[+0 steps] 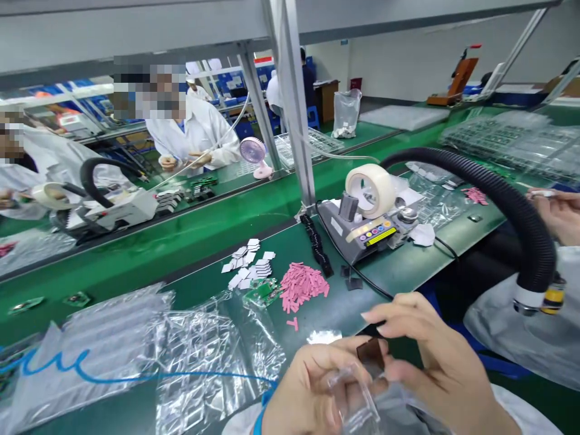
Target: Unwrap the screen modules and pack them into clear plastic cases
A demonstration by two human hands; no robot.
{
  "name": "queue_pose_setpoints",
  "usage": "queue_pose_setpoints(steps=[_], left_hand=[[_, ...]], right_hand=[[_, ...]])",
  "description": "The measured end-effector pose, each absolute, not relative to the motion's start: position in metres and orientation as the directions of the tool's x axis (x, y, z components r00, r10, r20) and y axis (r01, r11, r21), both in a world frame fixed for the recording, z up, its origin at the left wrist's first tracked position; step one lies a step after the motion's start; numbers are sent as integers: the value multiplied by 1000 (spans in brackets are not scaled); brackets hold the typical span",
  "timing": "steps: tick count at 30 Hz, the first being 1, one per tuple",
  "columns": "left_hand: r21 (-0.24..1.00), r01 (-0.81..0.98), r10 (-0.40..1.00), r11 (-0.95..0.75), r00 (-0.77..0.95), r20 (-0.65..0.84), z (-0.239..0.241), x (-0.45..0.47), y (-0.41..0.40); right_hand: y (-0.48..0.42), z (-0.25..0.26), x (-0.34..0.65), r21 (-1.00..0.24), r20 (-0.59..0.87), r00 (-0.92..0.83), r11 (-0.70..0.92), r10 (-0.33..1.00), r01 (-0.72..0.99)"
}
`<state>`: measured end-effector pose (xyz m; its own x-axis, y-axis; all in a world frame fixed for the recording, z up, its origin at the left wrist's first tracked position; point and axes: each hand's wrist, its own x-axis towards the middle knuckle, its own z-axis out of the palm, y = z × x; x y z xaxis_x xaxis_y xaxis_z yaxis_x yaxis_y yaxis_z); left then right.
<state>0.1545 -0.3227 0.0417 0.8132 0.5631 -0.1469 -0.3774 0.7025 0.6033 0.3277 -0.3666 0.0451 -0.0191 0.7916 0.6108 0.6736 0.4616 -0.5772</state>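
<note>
Dark piece (370, 354): small, flat, four-sided, glossy brown-black; tilted between my left hand (312, 377) and right hand (437, 356), near the surface's (421, 260) near edge.
Clear plastic (357, 399): shiny, ridged, in my left hand, just below the dark piece; partly hidden.

Pale wall (403, 57) beyond green workbenches (408, 269), upright metal posts (290, 109) and blue stool (313, 116).
</note>
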Motion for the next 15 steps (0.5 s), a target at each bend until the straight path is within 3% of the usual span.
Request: queue_pose_setpoints(steps=[5, 15], left_hand=[[791, -370, 681, 487, 728, -79, 39, 123, -321], [892, -364, 648, 267, 753, 113, 31, 102, -308]], right_hand=[[-352, 63, 300, -477, 655, -50, 464, 754, 746], [-343, 63, 278, -490, 599, -76, 440, 797, 752]])
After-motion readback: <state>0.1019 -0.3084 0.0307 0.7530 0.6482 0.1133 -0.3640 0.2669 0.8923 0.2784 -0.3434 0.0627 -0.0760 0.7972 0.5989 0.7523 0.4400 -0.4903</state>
